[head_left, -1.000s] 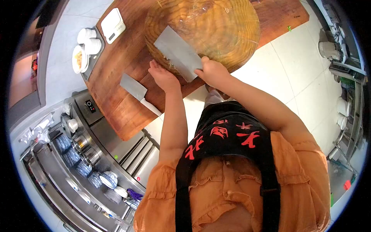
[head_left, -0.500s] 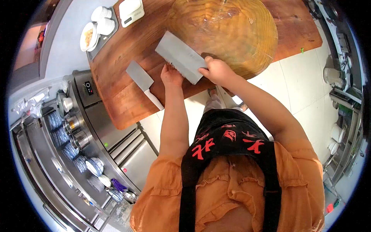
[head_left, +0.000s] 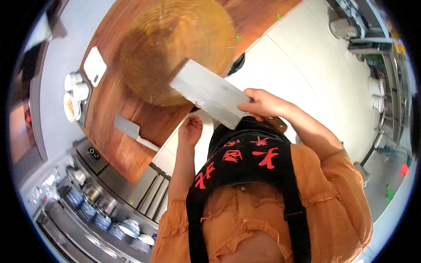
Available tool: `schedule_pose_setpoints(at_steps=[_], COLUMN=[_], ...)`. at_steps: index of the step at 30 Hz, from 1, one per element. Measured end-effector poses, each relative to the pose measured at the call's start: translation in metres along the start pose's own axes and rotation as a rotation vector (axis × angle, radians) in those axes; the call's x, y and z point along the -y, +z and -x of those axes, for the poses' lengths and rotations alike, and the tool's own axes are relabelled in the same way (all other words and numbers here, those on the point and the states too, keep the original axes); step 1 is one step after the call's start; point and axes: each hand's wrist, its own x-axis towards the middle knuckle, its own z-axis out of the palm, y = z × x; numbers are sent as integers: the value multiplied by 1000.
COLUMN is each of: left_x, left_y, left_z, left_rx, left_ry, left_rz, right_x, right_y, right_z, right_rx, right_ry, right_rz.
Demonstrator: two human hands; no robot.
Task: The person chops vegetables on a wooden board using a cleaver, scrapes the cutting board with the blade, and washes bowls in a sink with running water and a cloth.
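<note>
A wide cleaver (head_left: 210, 92) is gripped in my right hand (head_left: 265, 105), its blade reaching up and left over the near rim of a round wooden chopping block (head_left: 175, 52). Below and left of the blade, my left hand (head_left: 191, 130) hangs off the table's edge with its fingers curled upward. Whether anything lies in that palm is hard to see. A second cleaver (head_left: 128, 127) with a white handle lies flat on the wooden table (head_left: 109, 151), left of my left hand.
A white scale (head_left: 94, 66) and stacked white cups (head_left: 80, 92) sit at the table's left side, beside a plate of food (head_left: 70, 106). Blue-and-white bowls (head_left: 102, 222) line a steel counter at lower left. Shelves with pots (head_left: 344, 28) stand at right.
The view has shifted. The right hand's cleaver has moved back toward my body, partly past the block's edge. My left hand has dropped away from the blade and off the table.
</note>
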Motion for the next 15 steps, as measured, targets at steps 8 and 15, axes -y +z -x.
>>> schedule_pose_setpoints(at_steps=[8,15], left_x=[88,109], left_y=[39,77], left_z=[-117,-206], left_rx=[-301,-523], left_ry=[-245,-149], left_rz=[-16,-575], right_x=[-118,-200], right_y=[-56,-83], right_z=[87,-35], right_rx=[-253,-314], right_ry=[345,382], right_rz=[-245,-344])
